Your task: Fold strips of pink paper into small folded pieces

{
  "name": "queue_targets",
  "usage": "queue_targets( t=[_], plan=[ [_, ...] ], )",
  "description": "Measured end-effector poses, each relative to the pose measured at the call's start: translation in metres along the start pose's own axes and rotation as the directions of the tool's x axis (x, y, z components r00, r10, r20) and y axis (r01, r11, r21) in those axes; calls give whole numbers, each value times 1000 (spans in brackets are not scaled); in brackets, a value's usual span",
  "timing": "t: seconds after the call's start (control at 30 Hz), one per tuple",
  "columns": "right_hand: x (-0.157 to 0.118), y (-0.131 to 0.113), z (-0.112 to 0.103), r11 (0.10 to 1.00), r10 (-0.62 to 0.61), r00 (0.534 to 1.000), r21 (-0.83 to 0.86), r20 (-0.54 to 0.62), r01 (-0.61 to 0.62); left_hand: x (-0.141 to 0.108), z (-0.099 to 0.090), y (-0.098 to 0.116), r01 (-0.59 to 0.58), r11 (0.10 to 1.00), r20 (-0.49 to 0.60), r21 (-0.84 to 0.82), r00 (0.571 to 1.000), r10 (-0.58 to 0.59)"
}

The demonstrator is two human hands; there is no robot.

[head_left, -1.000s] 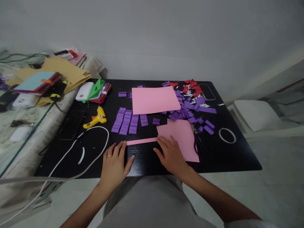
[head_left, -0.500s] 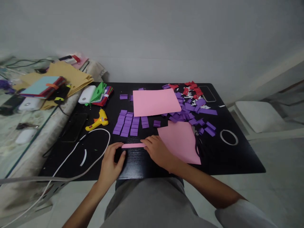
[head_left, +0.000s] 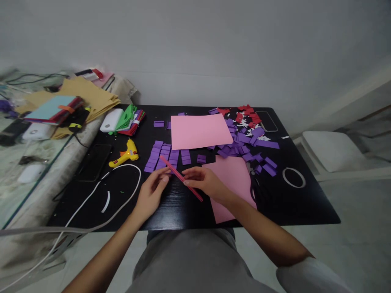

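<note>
Pink strip (head_left: 177, 173) raised off the table (head_left: 177, 213); lay flat there half a second earlier

Head view. Strip held aslant above the table's front half, far end over the purple pieces (head_left: 154, 156), near end toward the front edge. Right hand (head_left: 209, 185): fingers pinching strip near its middle. Left hand (head_left: 152, 194): thumb and forefinger just beside it; cannot tell whether they grip. Cut pink sheet (head_left: 229, 175) partly under right forearm. Judgement: strip-handling step; next move calls for steady right pinch, left fingertips guiding far end.
</note>
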State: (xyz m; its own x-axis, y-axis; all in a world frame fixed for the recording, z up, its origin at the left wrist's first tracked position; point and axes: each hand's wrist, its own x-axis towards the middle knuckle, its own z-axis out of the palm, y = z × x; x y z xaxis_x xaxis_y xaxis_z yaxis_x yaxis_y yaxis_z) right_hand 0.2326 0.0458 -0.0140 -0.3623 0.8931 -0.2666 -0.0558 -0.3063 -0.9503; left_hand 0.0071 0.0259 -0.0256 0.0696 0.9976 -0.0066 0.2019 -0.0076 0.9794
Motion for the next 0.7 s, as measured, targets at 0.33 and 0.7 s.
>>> queue_targets(
  t=[0.33, 0.7],
  plan=[
    [27, -2, -32, 976, -30, 988, 211, -150, 62, 76, 58, 17, 79, 960, 230, -269, 973, -16],
    [29, 14, -40, 985, -41, 997, 167, -66, 51, 68, 60, 7, 145, 946, 331, -289, 943, -44]
  ],
)
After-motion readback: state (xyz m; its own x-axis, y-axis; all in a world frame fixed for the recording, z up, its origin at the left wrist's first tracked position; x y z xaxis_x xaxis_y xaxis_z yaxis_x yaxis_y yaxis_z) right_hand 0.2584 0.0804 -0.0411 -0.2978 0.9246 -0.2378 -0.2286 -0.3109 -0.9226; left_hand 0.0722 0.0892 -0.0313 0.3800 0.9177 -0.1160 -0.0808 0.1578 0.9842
